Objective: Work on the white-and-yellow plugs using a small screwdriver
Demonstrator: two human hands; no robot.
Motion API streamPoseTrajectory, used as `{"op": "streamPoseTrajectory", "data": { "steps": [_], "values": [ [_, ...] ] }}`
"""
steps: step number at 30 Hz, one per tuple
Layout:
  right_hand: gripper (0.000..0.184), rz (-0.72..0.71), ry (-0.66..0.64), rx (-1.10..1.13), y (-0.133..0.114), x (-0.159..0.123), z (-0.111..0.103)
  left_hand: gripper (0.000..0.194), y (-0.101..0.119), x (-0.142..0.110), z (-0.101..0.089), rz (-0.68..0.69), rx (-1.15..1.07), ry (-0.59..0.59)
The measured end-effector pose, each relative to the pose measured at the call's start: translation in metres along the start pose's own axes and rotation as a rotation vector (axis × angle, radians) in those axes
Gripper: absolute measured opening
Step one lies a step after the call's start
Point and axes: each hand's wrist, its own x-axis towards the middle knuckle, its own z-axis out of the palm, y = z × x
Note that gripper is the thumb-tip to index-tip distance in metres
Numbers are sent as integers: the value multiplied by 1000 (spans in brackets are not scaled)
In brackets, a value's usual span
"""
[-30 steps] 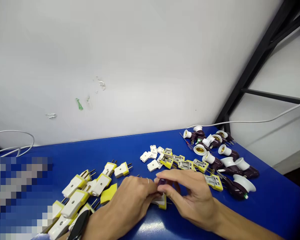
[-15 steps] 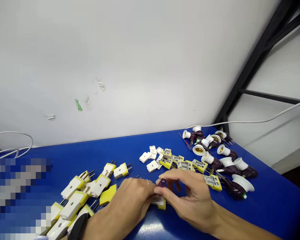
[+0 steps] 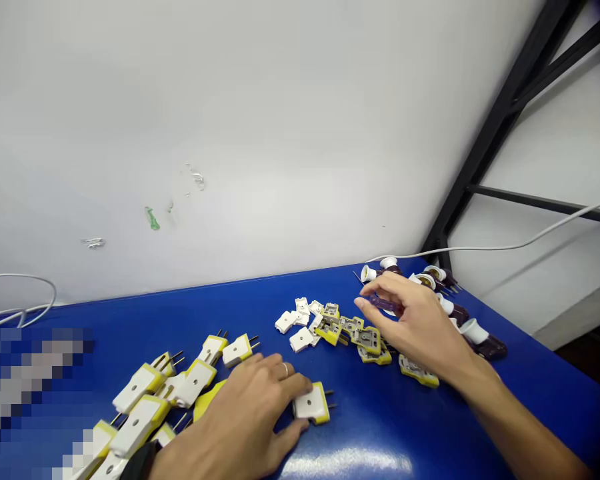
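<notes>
My hands have come apart. My left hand (image 3: pixel 243 410) lies low at the bottom centre of the frame, its fingers and thumb around a white-and-yellow two-pin plastic plug (image 3: pixel 310 404). That plug sits on the glossy blue counter (image 3: pixel 420 427) with its brass pins pointing right, and I cannot tell whether I am gripping it or only resting on it. My right hand (image 3: pixel 415 321) has moved up and to the right, well away from the plug. It is pinched closed on a slim dark purple plastic piece (image 3: pixel 383 304), held between thumb and fingers above the middle of the counter.

That hand now hangs just above a loose heap of open white and yellow plug shells (image 3: pixel 330 328), and it hides part of a cluster of maroon-and-white lamp holders (image 3: pixel 480 331) at the right. At the lower left, a crowd of finished-looking white-and-yellow plugs (image 3: pixel 140 417) lies close to my left wrist. A thin white cable (image 3: pixel 505 247) runs along the back of the counter at the upper right.
</notes>
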Motion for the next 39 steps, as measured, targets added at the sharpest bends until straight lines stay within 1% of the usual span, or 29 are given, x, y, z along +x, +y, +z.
{"op": "streamPoseTrajectory", "data": {
  "steps": [1, 3, 5, 7, 8, 9, 11, 13, 15, 17, 20, 22, 25, 28, 31, 33, 35, 37, 39],
  "values": [
    [22, 53, -90, -81, 9, 3, -4, 21, 0, 1, -6, 13, 43, 11],
    [26, 136, -242, -259, 27, 5, -9, 19, -4, 4, -23, -1, 144, 56],
    [30, 190, -368, -384, 40, 4, -12, 20, -15, 5, -42, -89, 268, 131],
    [32, 229, -446, -422, 47, 2, -14, 22, -33, 4, -58, -209, 375, 184],
    [31, 239, -467, -421, 49, 1, -15, 21, -42, 3, -64, -273, 412, 207],
    [29, 243, -483, -419, 49, 0, -17, 20, -52, 2, -68, -306, 441, 225],
    [27, 248, -509, -436, 49, -1, -19, 17, -69, -1, -71, -343, 487, 241],
    [29, 263, -538, -460, 48, -2, -21, 15, -82, -3, -69, -350, 494, 219],
    [30, 271, -552, -481, 46, -3, -20, 15, -89, -5, -66, -358, 464, 193],
    [31, 272, -561, -494, 44, -3, -18, 16, -92, -6, -64, -363, 425, 203],
    [33, 251, -588, -481, 43, -3, -11, 19, -85, -2, -63, -325, 373, 257],
    [30, 229, -598, -457, 44, -4, -7, 23, -75, 4, -59, -278, 324, 255],
    [26, 202, -565, -444, 48, -6, -5, 30, -51, 14, -46, -190, 252, 187],
    [27, 201, -547, -430, 48, -4, -4, 27, -25, 24, -28, -101, 214, 76],
    [26, 216, -546, -428, 45, 0, -3, 24, -8, 34, -17, -93, 239, -28],
    [25, 235, -521, -414, 43, 3, -1, 20, -2, 42, -13, -119, 273, -58],
    [27, 257, -512, -387, 44, 5, 0, 14, -1, 48, -11, -140, 283, -62],
    [28, 263, -536, -355, 48, 5, -1, 8, -2, 52, -9, -145, 277, -52],
    [27, 240, -552, -322, 55, 3, -5, 8, -5, 52, -8, -141, 280, -36]
  ]
}}
